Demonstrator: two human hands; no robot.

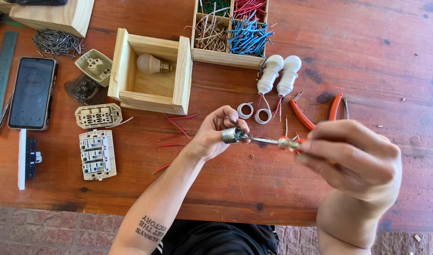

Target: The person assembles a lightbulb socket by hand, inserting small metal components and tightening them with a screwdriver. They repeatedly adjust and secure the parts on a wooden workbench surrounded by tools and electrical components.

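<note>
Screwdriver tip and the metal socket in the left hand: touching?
Touching. The head view shows the screwdriver shaft running straight into the metal socket, no gap between them.

The table (368, 71) is red-brown wood, worn and faintly glossy, with dark knots. The box (150, 71) and the tray (226, 56) are pale raw wood, matt. The bulb (148, 63) in the box is frosted white with a ribbed metal base. The socket (232, 135) in the left hand (215, 134) is shiny threaded metal; the screwdriver (264, 140) in the right hand (353, 158) has a bright steel shaft. The lampholders (279, 74) are smooth white plastic, the switches (98, 154) dull cream plastic. The pliers (316, 115) have orange rubbery grips. The phone (32, 92) has glossy glass. The nails (56, 42) are grey metal.
</note>
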